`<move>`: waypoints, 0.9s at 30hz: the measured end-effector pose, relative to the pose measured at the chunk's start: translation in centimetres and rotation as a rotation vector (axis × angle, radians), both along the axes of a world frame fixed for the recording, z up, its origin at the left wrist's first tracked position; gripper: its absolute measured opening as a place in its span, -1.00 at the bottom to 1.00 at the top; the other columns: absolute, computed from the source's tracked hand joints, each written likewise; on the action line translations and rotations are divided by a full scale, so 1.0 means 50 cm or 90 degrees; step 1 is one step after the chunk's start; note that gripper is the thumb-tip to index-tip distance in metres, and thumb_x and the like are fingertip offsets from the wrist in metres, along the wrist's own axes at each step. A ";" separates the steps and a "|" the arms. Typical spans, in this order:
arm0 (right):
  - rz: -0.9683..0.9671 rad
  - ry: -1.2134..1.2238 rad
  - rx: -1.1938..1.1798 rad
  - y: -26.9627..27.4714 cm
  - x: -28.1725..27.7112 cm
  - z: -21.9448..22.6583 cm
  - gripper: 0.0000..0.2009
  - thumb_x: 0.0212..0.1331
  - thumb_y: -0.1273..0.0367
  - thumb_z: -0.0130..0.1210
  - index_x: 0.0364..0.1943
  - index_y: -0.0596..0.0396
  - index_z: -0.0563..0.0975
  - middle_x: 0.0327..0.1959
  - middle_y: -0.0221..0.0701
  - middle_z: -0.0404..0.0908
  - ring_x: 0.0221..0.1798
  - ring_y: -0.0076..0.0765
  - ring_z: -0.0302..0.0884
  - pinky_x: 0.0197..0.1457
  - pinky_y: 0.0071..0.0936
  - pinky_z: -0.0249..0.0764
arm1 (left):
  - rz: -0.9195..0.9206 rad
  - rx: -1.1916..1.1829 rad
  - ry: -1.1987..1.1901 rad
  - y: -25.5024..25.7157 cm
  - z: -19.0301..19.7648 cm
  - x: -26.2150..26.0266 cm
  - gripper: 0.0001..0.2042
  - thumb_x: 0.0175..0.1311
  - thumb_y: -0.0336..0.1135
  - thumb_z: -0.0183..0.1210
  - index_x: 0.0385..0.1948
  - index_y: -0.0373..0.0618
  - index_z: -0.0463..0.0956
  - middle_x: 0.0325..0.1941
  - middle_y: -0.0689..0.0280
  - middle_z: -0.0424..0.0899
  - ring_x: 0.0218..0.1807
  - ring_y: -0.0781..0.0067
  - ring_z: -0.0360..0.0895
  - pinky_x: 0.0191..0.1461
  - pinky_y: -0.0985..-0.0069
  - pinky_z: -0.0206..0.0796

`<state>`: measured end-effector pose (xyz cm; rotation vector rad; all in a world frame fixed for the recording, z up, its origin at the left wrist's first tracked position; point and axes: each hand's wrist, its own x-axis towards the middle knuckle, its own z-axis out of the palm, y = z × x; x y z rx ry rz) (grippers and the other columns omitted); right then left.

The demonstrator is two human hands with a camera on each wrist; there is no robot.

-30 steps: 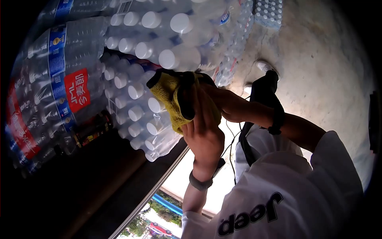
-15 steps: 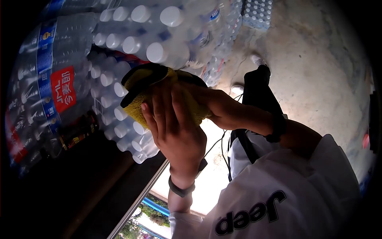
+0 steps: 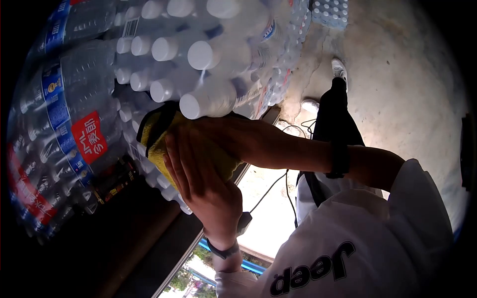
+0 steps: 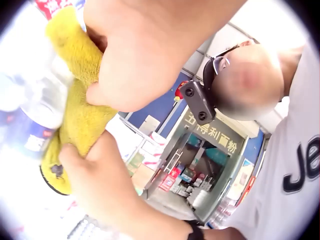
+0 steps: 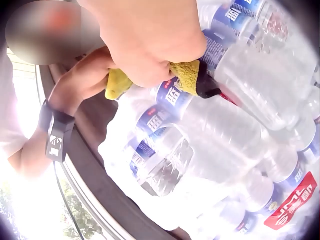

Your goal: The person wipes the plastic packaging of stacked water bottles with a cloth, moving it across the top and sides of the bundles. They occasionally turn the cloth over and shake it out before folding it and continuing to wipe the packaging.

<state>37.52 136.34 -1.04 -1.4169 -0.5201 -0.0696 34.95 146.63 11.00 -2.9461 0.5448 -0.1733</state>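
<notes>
Both hands hold a yellow cloth (image 3: pixel 158 146) with a black edge, close under the capped ends of shrink-wrapped water bottles (image 3: pixel 211 99). My left hand (image 3: pixel 208 193) lies over the cloth with long fingers in the head view; in the left wrist view its thumb presses into the folded fabric (image 4: pixel 82 117). My right hand (image 3: pixel 243 141) reaches across beside it and grips the cloth, its fingertips hidden in the head view. In the right wrist view, yellow fabric (image 5: pixel 186 76) sticks out from the right fist, beside blue-labelled bottles (image 5: pixel 172 92).
Stacked bottle packs (image 3: pixel 164 49) fill the upper left, one with a red label (image 3: pixel 89 136). A dark, gold-lettered package (image 3: pixel 117 179) lies below them. Thin black cables (image 3: pixel 268 191) hang near the body. Another bottle pack (image 3: pixel 330 14) stands on the concrete floor (image 3: pixel 397 99).
The hands and cloth have shifted left and lower in the head view, which itself has moved. The cloth is more bunched, and the right hand now reaches farther across beside the left.
</notes>
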 end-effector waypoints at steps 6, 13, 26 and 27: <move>-0.032 -0.107 -0.159 -0.048 -0.020 -0.095 -0.48 0.33 0.36 0.08 0.36 0.16 0.33 0.40 -0.20 0.34 0.48 -0.15 0.28 0.53 -0.34 0.30 | -0.011 0.130 -0.004 -0.067 -0.082 -0.011 -0.49 0.09 -0.58 -0.03 0.17 -0.57 0.42 0.25 -0.27 0.47 0.38 -0.19 0.38 0.52 0.05 0.16; 0.165 0.182 -0.044 -0.095 -0.008 -0.122 -0.53 0.42 0.40 0.01 0.40 0.10 0.32 0.42 -0.24 0.37 0.49 -0.18 0.28 0.57 -0.34 0.19 | -0.021 -0.025 0.031 -0.061 -0.149 -0.034 -0.48 0.08 -0.65 0.00 0.19 -0.55 0.38 0.27 -0.23 0.44 0.35 -0.27 0.37 0.48 0.01 0.17; 0.303 -0.112 -0.451 -0.287 0.053 0.032 -0.69 0.12 0.50 0.10 -0.01 0.22 0.52 0.03 -0.20 0.59 0.02 -0.08 0.64 0.02 -0.29 0.64 | 0.233 -0.177 0.174 -0.139 -0.060 -0.049 -0.59 -0.03 -0.64 0.09 -0.08 -0.15 0.66 -0.28 0.04 0.73 -0.25 -0.07 0.70 -0.18 0.17 0.56; 0.241 -0.208 -0.436 -0.287 0.069 0.074 -0.69 0.13 0.47 0.12 -0.02 0.22 0.54 0.06 -0.21 0.58 0.11 -0.13 0.60 0.18 -0.30 0.58 | 0.256 -0.205 0.165 -0.157 -0.009 -0.036 -0.60 -0.01 -0.63 0.12 -0.07 -0.17 0.65 -0.25 0.02 0.74 -0.22 -0.07 0.71 -0.16 0.21 0.57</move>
